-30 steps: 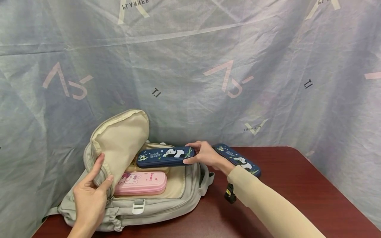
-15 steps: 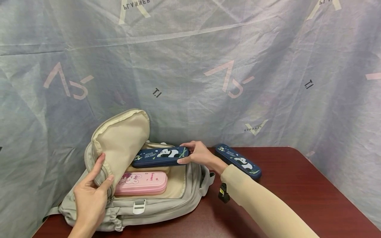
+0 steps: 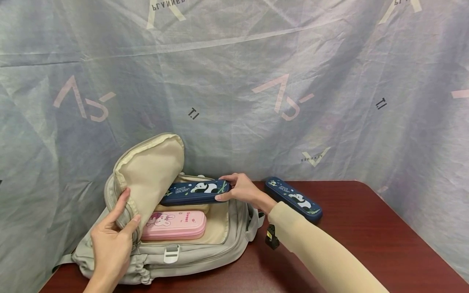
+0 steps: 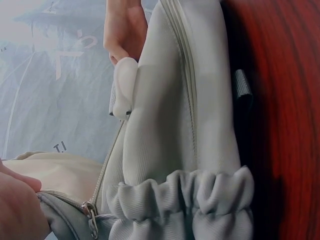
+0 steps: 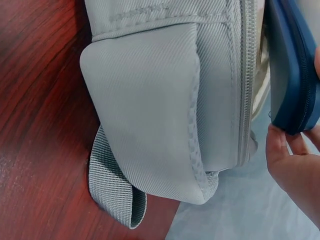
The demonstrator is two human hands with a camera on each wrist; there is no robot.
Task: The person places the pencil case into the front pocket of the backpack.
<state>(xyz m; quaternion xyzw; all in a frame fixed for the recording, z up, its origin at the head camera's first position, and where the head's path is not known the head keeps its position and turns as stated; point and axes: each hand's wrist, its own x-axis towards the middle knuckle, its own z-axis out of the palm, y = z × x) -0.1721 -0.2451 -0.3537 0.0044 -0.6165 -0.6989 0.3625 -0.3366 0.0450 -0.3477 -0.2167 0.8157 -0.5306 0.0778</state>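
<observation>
A light grey backpack (image 3: 198, 260) lies on the table with its front compartment unzipped. My left hand (image 3: 111, 240) pinches the edge of the raised flap (image 3: 155, 171), whose cream lining faces me. In my right hand (image 3: 243, 189) is the right end of a navy pencil case (image 3: 198, 192) with a panda print, held between thumb and fingers. Its left end passes behind the flap, over the compartment. A pink pencil case (image 3: 176, 224) with a rabbit print lies in the compartment, its left end partly hidden. Between the two cases shows a strip of a yellowish case (image 3: 199, 208).
A second navy panda pencil case (image 3: 293, 198) lies on the reddish-brown table (image 3: 351, 232), right of the backpack and behind my right forearm. A grey printed cloth (image 3: 234, 101) hangs along the table's back. A strap loop (image 5: 117, 180) sticks out at the backpack's right end.
My right hand has moved left with the navy pencil case, whose left end has slid further behind the flap. My left hand stays on the flap.
</observation>
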